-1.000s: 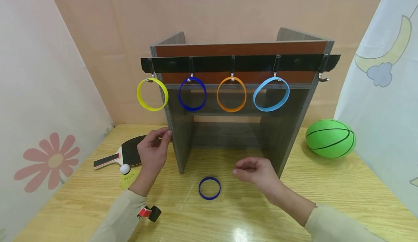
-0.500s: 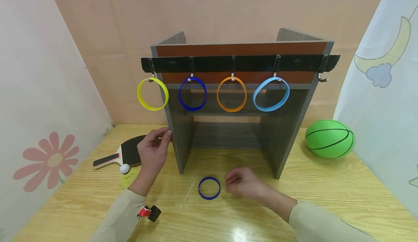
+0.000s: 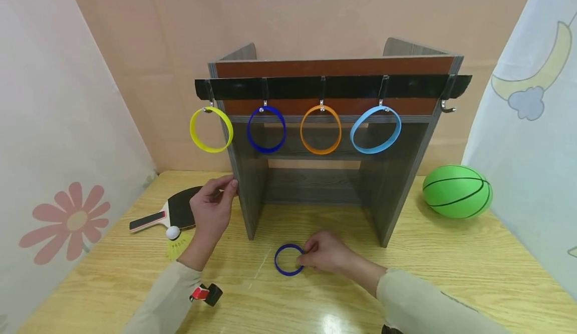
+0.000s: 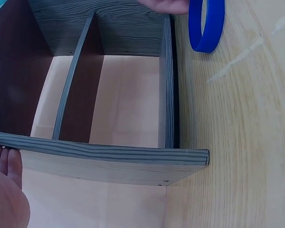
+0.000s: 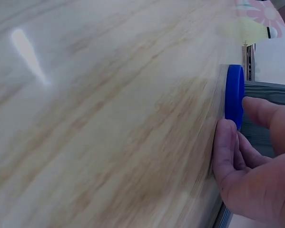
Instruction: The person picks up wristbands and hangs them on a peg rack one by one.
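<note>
A dark blue wristband [image 3: 289, 274] lies flat on the table in front of a grey wooden shelf [image 3: 311, 184]. My right hand [image 3: 328, 253] pinches its right side, with the thumb inside the loop and the fingers outside; the right wrist view shows the same blue wristband [image 5: 234, 95] between thumb and fingertips. With thumb and fingers, my left hand [image 3: 213, 209] holds the front edge of the shelf's left side panel. Yellow [image 3: 194, 136], blue [image 3: 267, 149], orange [image 3: 320, 151] and light blue [image 3: 375, 149] wristbands hang from hooks on the black strip [image 3: 293, 88].
A bare hook [image 3: 448, 107] is at the strip's right end. To the right sits a green ball [image 3: 457, 192]. On the left lie a table tennis bat [image 3: 180, 209], a white ball [image 3: 173, 232] and a yellow shuttlecock [image 3: 178, 245].
My right hand has come down and left to the blue wristband on the table and taken hold of its edge. My left hand stays at the shelf panel.
</note>
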`<action>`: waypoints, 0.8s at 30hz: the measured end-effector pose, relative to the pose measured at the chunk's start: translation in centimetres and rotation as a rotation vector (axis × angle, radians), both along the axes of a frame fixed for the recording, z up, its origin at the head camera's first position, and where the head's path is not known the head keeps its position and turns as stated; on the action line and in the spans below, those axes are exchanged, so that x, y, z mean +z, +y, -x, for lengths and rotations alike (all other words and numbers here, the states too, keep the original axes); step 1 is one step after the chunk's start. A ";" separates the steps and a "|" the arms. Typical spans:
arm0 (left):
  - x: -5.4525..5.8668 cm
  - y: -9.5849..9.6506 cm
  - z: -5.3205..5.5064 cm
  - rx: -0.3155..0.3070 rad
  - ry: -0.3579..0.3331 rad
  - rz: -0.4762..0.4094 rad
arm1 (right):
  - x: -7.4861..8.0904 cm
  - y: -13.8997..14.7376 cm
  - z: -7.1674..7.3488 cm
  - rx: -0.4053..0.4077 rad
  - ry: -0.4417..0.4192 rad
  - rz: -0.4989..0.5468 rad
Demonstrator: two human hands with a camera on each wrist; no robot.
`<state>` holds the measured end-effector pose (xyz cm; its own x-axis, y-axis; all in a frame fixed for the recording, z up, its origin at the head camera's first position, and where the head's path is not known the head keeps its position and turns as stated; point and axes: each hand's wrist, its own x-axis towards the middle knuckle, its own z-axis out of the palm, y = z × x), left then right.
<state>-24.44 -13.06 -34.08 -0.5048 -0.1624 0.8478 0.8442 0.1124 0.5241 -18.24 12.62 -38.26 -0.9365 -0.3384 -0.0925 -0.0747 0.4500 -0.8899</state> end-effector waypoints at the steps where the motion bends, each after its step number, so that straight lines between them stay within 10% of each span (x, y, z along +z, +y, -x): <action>1: 0.0 0.0 0.0 0.002 -0.001 0.000 | 0.0 -0.1 0.0 -0.001 0.005 -0.011; 24: 0.1 0.1 -0.2 0.001 0.005 0.005 | -0.5 -0.1 0.1 -0.007 0.124 -0.008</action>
<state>-24.28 -12.97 -33.98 -0.5002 -0.1589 0.8512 0.8468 0.1156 0.5192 -18.31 12.49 -38.79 -0.9434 -0.3311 0.0212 -0.1802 0.4578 -0.8706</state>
